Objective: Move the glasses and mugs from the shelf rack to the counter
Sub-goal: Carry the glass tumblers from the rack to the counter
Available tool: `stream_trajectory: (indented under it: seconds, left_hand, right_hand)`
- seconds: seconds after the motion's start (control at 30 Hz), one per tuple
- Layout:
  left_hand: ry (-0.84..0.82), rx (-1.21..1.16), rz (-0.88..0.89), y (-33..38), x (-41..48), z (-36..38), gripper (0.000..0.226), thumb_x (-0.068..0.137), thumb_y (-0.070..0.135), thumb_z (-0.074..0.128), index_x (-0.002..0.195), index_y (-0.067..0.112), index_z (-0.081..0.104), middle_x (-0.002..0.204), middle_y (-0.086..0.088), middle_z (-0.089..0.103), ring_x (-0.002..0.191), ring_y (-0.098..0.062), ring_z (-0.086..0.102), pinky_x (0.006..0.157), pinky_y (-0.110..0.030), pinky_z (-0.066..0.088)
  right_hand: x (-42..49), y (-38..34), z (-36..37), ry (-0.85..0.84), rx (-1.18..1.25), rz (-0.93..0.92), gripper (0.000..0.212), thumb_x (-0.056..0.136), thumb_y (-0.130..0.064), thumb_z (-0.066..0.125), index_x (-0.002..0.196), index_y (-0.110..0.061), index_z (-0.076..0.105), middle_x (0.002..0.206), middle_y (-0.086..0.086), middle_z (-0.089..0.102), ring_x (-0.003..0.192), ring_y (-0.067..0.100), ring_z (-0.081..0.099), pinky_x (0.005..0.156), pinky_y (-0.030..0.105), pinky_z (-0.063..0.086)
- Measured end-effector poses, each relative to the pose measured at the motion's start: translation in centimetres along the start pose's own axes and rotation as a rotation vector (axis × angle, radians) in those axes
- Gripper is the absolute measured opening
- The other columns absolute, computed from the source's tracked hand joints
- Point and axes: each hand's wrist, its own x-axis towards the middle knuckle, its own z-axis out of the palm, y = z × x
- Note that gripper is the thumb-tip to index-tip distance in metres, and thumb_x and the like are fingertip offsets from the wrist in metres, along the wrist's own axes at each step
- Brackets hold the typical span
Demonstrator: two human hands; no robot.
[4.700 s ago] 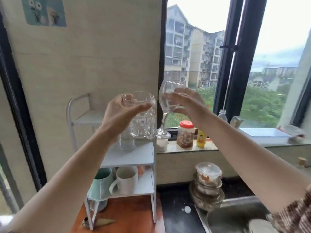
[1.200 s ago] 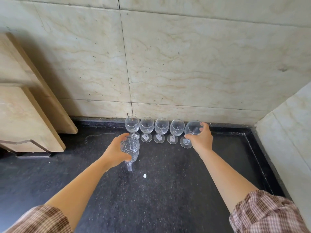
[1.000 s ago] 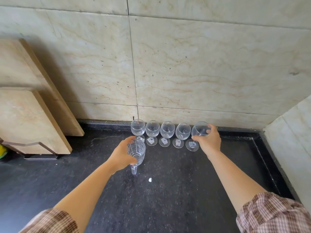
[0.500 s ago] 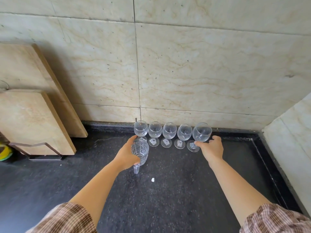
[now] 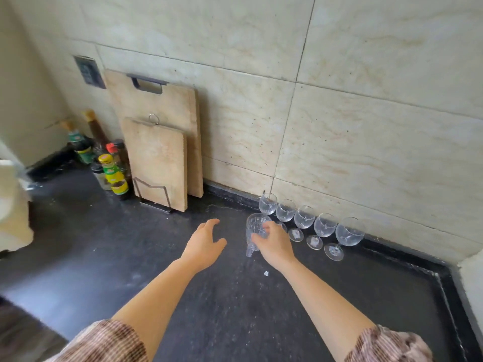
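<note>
**Mug on the counter**

The right hand (image 5: 275, 244) has thumb and fingers curled round the glass mug (image 5: 254, 226). It stands on the black counter (image 5: 183, 283), just in front of five wine glasses (image 5: 304, 220) lined along the wall. The left hand (image 5: 205, 242) hovers beside it, fingers spread, holding nothing.

left grip (image 5: 202, 242) off mug (image 5: 253, 226), right grip (image 5: 277, 244) on

Both arms reach forward — left hand (image 5: 205, 240) spread, right hand (image 5: 274, 242) curled.
</note>
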Motion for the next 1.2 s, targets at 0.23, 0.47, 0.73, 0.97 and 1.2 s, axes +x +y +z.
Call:
stream_trajectory:
  seconds: [0.23, 0.47, 0.73, 0.97, 1.2]
  left_hand:
    - [0.311, 0.070, -0.175, -5.8, -9.8, -9.8, 0.041, 0.095, 0.032, 0.039, 0.134, 0.021, 0.043, 0.138, -0.005, 0.046, 0.111, -0.023, 0.055, 0.087, -0.037, 0.049]
    - [0.613, 0.211, -0.368, -14.2, -24.1, -21.0, 0.040, 0.094, 0.031, 0.040, 0.132, 0.018, 0.045, 0.132, -0.007, 0.049, 0.120, -0.027, 0.046, 0.094, -0.041, 0.046]
    - [0.796, 0.358, -0.555, -25.2, -45.0, -31.3, 0.038, 0.093, 0.031, 0.043, 0.126, 0.013, 0.047, 0.124, -0.014, 0.051, 0.117, -0.033, 0.046, 0.094, -0.044, 0.042]
    - [0.888, 0.424, -0.807, -33.9, -63.2, -37.5, 0.038, 0.094, 0.032, 0.037, 0.127, 0.015, 0.043, 0.127, -0.012, 0.047, 0.116, -0.030, 0.043, 0.091, -0.042, 0.042]
    - [0.966, 0.418, -0.996, -40.6, -76.4, -41.7, 0.036, 0.094, 0.031, 0.040, 0.125, 0.014, 0.044, 0.127, -0.012, 0.046, 0.117, -0.032, 0.043, 0.093, -0.041, 0.039]
  right_hand:
    - [-5.0, -11.1, 7.4, -0.239, -0.280, -0.411, 0.056, 0.089, -0.041, 0.058, 0.137, -0.016, 0.042, 0.140, 0.001, 0.045, 0.124, 0.021, 0.046, 0.093, 0.033, 0.042]
    - [-15.8, -23.6, 17.7, -0.406, -0.514, -0.818, 0.056, 0.089, -0.040, 0.056, 0.138, -0.016, 0.041, 0.139, 0.006, 0.044, 0.128, 0.025, 0.040, 0.100, 0.041, 0.042]
    - [-35.2, -34.2, 30.6, -0.465, -0.564, -1.165, 0.056, 0.086, -0.043, 0.057, 0.133, -0.015, 0.044, 0.131, 0.010, 0.049, 0.123, 0.031, 0.044, 0.097, 0.043, 0.041]
    - [-52.7, -40.7, 41.4, -0.516, -0.587, -1.433, 0.059, 0.086, -0.045, 0.057, 0.136, -0.019, 0.039, 0.135, 0.009, 0.044, 0.127, 0.030, 0.039, 0.098, 0.046, 0.039]
    - [-67.0, -46.1, 49.9, -0.602, -0.562, -1.675, 0.058, 0.087, -0.042, 0.056, 0.136, -0.017, 0.038, 0.135, 0.009, 0.044, 0.126, 0.031, 0.039, 0.099, 0.050, 0.038]
